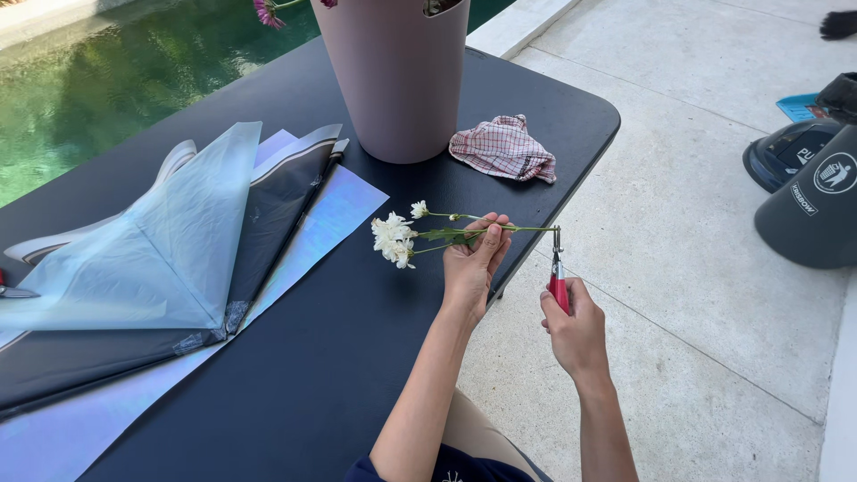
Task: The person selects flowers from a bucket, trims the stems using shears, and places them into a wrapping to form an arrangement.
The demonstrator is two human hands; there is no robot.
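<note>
Fingers of my left hand (471, 268) are curled around a sprig of small white flowers (393, 237), pinching its green stem with the thumb on top, so the blooms point left over the black table (339, 357) and the cut end reaches right past the table edge. My right hand (574, 326) is closed in a fist around the red handles of a pair of snips (558, 277); the short metal blades stand upright and meet the stem's tip, though I cannot tell whether they are touching it or just beside it.

Left of the flowers lie stacked wrapping sheets (178, 259): a pale blue translucent one folded to a point, dark ones under it, and an iridescent sheet at the bottom. A tall pink vase (397, 80) stands at the far side of the table, with a magenta bloom (265, 12) leaning out near its rim. Just right of the vase sits a crumpled red-and-white checked cloth (504, 150).

On the paving to the right stands a dark grey bin (812, 210) with a round white emblem, and behind it a blue flat packet (799, 107).
</note>
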